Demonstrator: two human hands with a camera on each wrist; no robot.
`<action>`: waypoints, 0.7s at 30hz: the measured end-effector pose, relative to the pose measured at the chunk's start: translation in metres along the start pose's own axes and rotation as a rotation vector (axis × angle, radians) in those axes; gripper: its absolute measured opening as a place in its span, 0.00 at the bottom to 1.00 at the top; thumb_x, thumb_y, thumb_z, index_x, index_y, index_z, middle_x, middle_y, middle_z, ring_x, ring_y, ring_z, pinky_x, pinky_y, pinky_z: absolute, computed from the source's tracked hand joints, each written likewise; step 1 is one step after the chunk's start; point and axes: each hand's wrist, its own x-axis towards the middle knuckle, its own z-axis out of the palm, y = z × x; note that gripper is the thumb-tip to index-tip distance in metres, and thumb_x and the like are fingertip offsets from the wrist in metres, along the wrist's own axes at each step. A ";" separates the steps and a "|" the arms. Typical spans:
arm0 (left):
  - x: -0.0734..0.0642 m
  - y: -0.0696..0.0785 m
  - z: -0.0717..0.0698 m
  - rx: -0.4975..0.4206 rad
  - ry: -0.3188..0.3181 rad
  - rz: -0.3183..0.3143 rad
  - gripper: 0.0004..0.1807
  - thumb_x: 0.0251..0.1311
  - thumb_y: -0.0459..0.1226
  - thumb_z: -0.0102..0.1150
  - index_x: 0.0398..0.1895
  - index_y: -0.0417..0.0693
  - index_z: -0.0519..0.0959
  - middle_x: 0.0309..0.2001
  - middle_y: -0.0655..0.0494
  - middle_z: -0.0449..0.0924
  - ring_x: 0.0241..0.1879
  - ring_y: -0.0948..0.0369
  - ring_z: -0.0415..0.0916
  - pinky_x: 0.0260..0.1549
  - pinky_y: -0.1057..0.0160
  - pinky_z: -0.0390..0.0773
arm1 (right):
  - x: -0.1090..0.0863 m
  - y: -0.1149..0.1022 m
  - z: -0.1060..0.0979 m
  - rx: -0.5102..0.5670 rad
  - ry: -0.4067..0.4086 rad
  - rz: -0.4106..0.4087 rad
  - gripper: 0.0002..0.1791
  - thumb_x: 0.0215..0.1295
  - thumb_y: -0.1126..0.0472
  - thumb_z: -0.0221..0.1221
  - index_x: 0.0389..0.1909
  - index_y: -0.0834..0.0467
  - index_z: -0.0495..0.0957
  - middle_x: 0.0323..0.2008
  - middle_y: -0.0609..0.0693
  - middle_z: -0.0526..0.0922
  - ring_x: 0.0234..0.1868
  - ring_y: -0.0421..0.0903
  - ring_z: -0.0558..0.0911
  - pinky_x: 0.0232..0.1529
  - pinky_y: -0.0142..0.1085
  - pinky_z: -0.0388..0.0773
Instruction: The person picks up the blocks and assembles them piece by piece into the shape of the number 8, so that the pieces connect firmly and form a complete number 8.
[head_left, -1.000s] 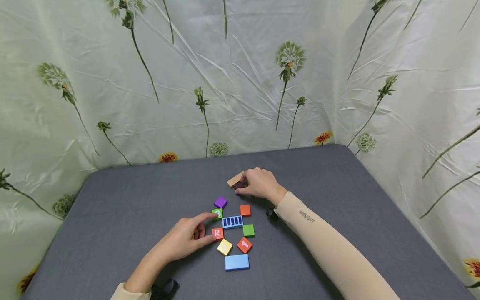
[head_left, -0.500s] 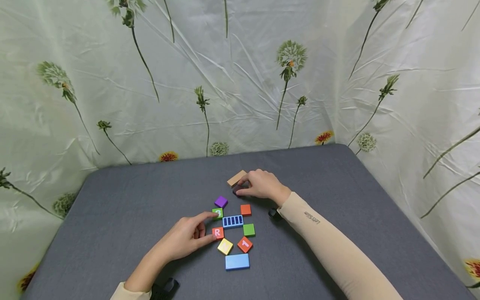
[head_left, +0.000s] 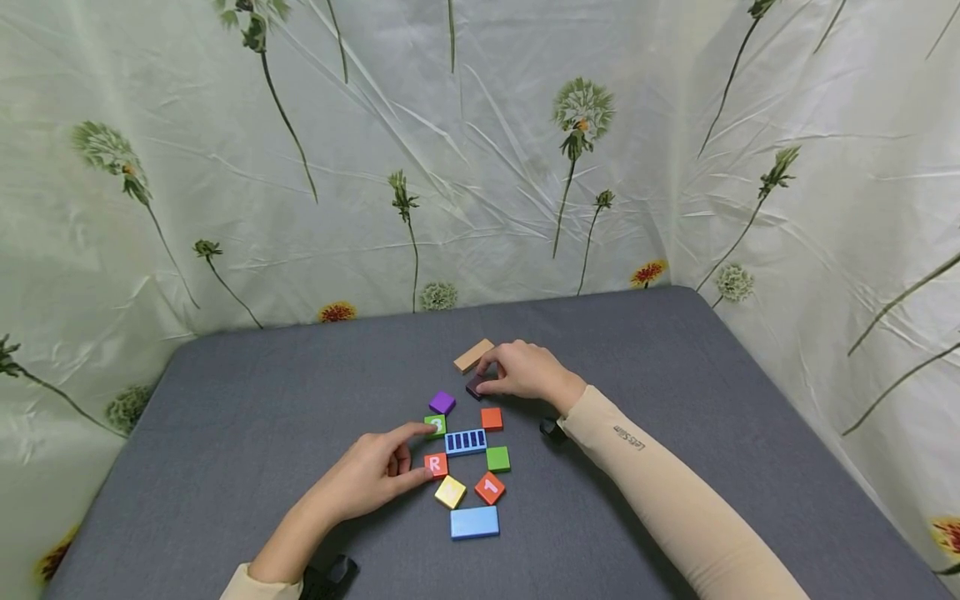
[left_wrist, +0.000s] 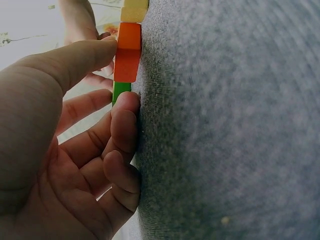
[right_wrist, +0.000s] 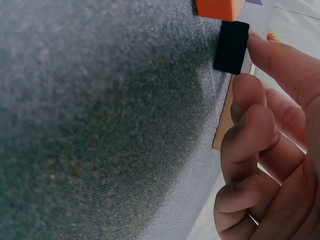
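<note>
My right hand (head_left: 525, 369) pinches a small dark block (head_left: 474, 386) between thumb and forefinger, just below a long tan wooden block (head_left: 473, 356). The right wrist view shows the dark block (right_wrist: 232, 47) flat on the cloth near an orange block (right_wrist: 216, 8). Below and to the left, my left hand (head_left: 371, 475) touches two blocks: the forefinger tip rests on the green numbered block (head_left: 432, 423), and the thumb touches the red R block (head_left: 435, 463). The left wrist view shows its other fingers curled in.
Around a slatted blue block (head_left: 466, 442) lie a purple block (head_left: 442, 402), an orange-red block (head_left: 492, 418), a plain green block (head_left: 498, 459), a yellow block (head_left: 450, 492), a red numbered block (head_left: 490, 488) and a light-blue block (head_left: 475, 522). The grey cloth-covered table (head_left: 637, 333) meets flowered curtains (head_left: 487, 167).
My right hand has drawn the dark block away from the tan block, slightly toward me, uncovering more of the tan one. My left hand has stayed in place.
</note>
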 end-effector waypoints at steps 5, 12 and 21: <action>0.000 0.000 0.000 -0.001 0.005 0.005 0.26 0.70 0.49 0.71 0.67 0.55 0.80 0.26 0.68 0.74 0.22 0.73 0.67 0.24 0.69 0.69 | -0.004 0.001 0.000 0.025 -0.015 -0.012 0.17 0.70 0.43 0.71 0.53 0.47 0.88 0.24 0.42 0.79 0.24 0.37 0.73 0.27 0.32 0.65; 0.000 -0.001 0.001 0.001 0.010 0.007 0.26 0.70 0.50 0.71 0.67 0.56 0.80 0.26 0.68 0.74 0.21 0.73 0.66 0.23 0.69 0.68 | -0.008 0.003 0.001 0.044 -0.016 -0.040 0.16 0.69 0.43 0.72 0.50 0.47 0.88 0.24 0.42 0.78 0.24 0.37 0.73 0.27 0.31 0.65; 0.000 -0.001 0.000 -0.002 0.001 -0.006 0.26 0.70 0.51 0.71 0.67 0.56 0.79 0.26 0.68 0.74 0.21 0.73 0.67 0.23 0.69 0.68 | -0.008 0.004 0.002 0.060 -0.015 -0.058 0.14 0.69 0.44 0.72 0.48 0.47 0.89 0.23 0.41 0.78 0.23 0.36 0.72 0.27 0.31 0.64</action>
